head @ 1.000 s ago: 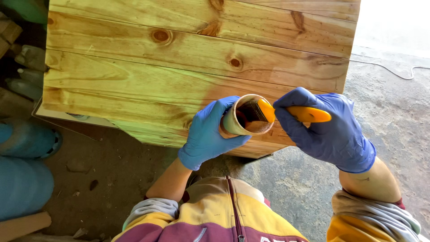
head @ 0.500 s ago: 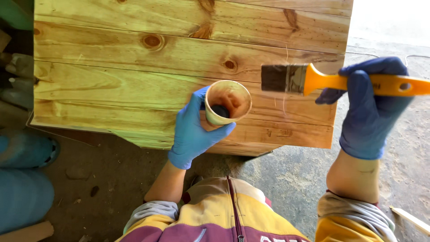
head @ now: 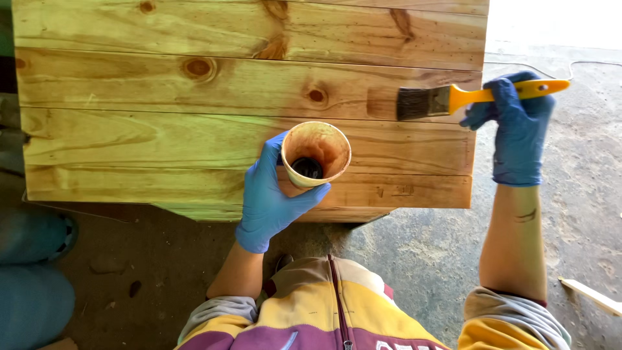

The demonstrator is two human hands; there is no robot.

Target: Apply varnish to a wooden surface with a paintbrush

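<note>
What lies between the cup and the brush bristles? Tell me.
Only bare wooden planks, seen in the head view: nothing sits between the cup in the left hand and the brush bristles.

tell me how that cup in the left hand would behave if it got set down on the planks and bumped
The cup looks thin-walled and tapered, narrower at the base, so it would probably tip easily. Only a small dark pool shows at its bottom, so it is likely light and would slide or topple at a nudge. The left hand wraps its side; the wall may flex if squeezed.
</note>
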